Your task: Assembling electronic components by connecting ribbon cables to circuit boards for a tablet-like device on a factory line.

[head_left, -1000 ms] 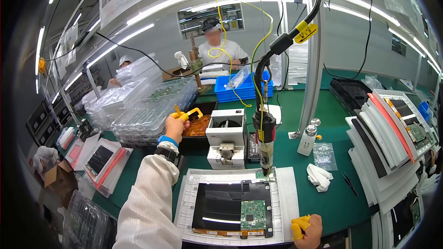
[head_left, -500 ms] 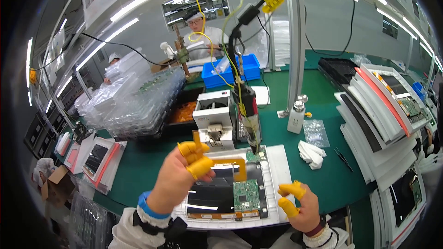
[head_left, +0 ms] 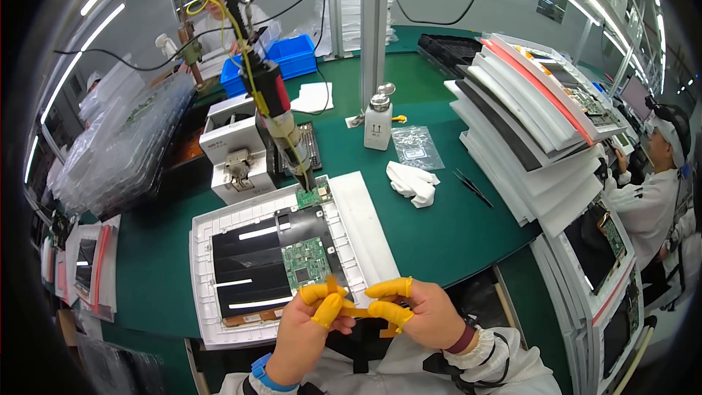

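At the far left, clear plastic trays [head_left: 110,153] are stacked in bags along the edge of the green bench [head_left: 439,227]. Just right of them stands a small white box-shaped fixture [head_left: 234,157], and beside it a powered screwdriver [head_left: 281,121] hangs on yellow and black cables, its tip down near a small green circuit board [head_left: 314,195]. Below lies a white foam tray [head_left: 208,256] holding a dark panel assembly [head_left: 270,263] with a larger green circuit board [head_left: 306,262] on it.

At the lower edge the left hand [head_left: 307,325] – yellow finger cots on thumb and forefingers – pinches one end of a thin orange strip [head_left: 358,312]; the right hand [head_left: 420,314], likewise capped, pinches the other end. Both are closed on it, held in the air just in front of the tray's near edge.

Further right are a crumpled white cloth [head_left: 413,183], black tweezers [head_left: 472,188], a white dispenser bottle [head_left: 379,123] and a clear bag [head_left: 415,148]. Stacked white and black trays [head_left: 526,124] fill the right side, with a person in white [head_left: 654,197] beyond.
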The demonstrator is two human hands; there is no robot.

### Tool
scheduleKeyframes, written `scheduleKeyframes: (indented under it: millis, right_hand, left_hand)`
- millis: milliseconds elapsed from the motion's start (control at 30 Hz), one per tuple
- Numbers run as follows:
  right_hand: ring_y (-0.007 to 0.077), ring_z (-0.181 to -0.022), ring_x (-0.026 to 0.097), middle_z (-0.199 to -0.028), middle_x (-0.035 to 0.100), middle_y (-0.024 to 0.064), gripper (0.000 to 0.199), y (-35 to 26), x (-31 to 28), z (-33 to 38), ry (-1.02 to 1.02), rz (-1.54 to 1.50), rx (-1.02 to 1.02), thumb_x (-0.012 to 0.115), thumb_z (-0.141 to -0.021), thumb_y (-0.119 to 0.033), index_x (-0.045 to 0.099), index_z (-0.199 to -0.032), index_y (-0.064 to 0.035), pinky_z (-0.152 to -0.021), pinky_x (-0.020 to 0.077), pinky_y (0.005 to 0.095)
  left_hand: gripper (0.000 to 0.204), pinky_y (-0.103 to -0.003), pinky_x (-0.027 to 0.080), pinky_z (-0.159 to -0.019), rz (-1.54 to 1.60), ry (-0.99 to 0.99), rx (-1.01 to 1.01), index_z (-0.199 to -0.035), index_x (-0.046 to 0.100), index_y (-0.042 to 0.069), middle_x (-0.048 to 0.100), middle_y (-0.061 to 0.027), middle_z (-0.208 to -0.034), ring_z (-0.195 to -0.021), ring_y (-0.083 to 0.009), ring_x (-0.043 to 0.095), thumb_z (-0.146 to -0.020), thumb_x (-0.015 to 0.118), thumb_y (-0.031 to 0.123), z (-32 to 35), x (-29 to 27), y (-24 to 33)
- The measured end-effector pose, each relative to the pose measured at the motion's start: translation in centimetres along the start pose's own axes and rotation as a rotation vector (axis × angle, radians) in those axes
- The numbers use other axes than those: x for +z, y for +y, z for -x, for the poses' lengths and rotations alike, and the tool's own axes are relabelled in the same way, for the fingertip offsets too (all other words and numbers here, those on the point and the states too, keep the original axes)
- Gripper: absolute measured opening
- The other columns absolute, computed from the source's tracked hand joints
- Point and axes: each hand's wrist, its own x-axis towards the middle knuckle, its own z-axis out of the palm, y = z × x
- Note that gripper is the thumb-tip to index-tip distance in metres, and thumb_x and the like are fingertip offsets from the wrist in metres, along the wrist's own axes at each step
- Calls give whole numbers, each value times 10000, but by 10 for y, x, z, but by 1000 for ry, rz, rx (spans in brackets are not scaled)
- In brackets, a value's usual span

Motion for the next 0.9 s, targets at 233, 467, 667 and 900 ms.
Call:
scheduleKeyframes:
  millis: [233, 467, 667, 900]
  right_hand:
    - [85, -753, 603, -950, 637, 63, 288, 1, -10, 11, 31, -193, 140, 618, -918, -54, 579, -1196, 11, -641, 556, 238]
    - [75, -749, 589, -906, 621, 43, 329, -1, -11, 11, 49, -244, 203, 640, -910, -82, 560, -1217, 5, -634, 541, 233]
    - [183, -611, 584, -738, 581, 93, 81, -15, -70, -59, 453, 626, -378, 700, -823, -74, 663, -864, -14, -517, 453, 282]
    - [299, -902, 565, -953, 573, 133, 181, 22, -118, -146, 631, 1214, -310, 715, -784, -166, 694, -932, -63, -754, 466, 423]
  left_hand:
    - [208, -243, 530, -640, 38, -107, -32, -1102, 545, -1, 660, -107, -943, -769, -154, 659, -956, 581, 143, -14, 7, -6]
    - [201, -247, 527, -628, 21, -114, 11, -1098, 549, -7, 656, -100, -935, -774, -148, 652, -932, 603, 92, -16, 12, 2]
    - [196, -261, 528, -637, 13, 36, 41, -1069, 553, -10, 640, -98, -902, -730, -144, 626, -901, 631, 53, -6, -4, 9]
    - [145, -294, 519, -606, 5, -8, 66, -1017, 539, 19, 631, -125, -871, -672, -181, 622, -893, 613, 38, -3, 5, 12]
